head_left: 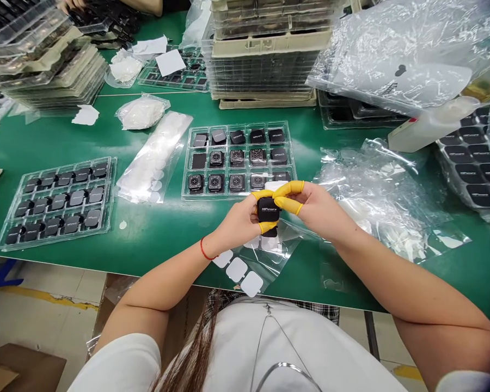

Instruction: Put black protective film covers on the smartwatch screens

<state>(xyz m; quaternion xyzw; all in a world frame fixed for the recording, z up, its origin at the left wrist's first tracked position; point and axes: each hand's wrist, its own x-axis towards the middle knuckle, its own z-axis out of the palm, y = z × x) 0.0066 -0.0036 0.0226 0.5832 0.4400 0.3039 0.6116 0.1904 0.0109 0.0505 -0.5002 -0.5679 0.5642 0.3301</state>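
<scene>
Currently, the yellow-cotted fingers [288,189] of the left hand [239,220] and right hand [314,209] are closed on a black square piece printed HiFuture [268,209], held above a clear film sheet of white pads [237,269] on the green desk [155,234]; in the clear tray [187,163], top-row pockets show matt black covers, lower pockets mostly bare round-sensor watch backs

Room leftward, tight ahead and right

A green matte counter [159,239] leaves a passage left of our left hand [239,223]; a clear plastic tray of black cases [239,158] lies ahead, a crinkled clear plastic bag [375,201] beside our right hand [314,209].
</scene>
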